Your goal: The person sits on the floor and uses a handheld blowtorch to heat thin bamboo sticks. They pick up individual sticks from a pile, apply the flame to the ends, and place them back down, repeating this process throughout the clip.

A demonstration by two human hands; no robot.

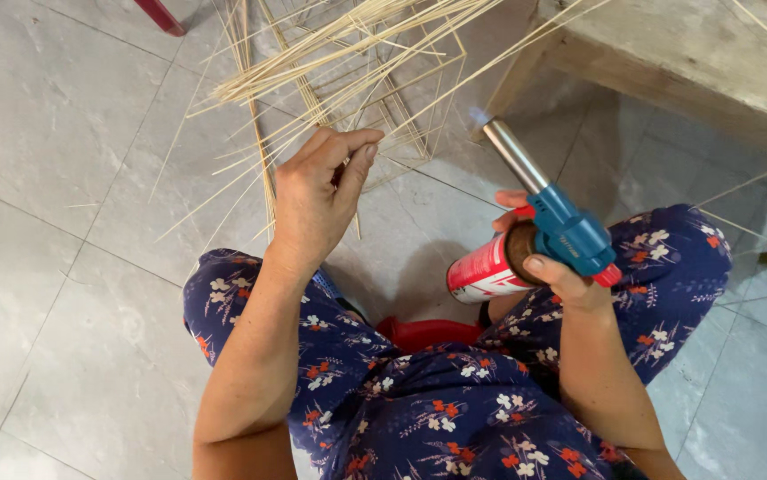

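Left hand pinches thin bamboo strips, fingers closed on the near ends; the strips fan up and away over the floor into a loose, open lattice. Right hand grips a gas torch: blue head, metal nozzle, red canister, fingers wrapped tight round it. Nozzle points up-left toward the strips, a faint blue flame at its tip, near them but apart.

Progress, as a judgement: early to middle. The lattice is only partly formed, many strips lie loose and splayed, no charring or bends can be made out.

Surface: grey tiled floor, glossy. Person sits low on a red stool, knees apart in floral trousers. Rough wooden desk at top right, a dark red leg at top left.
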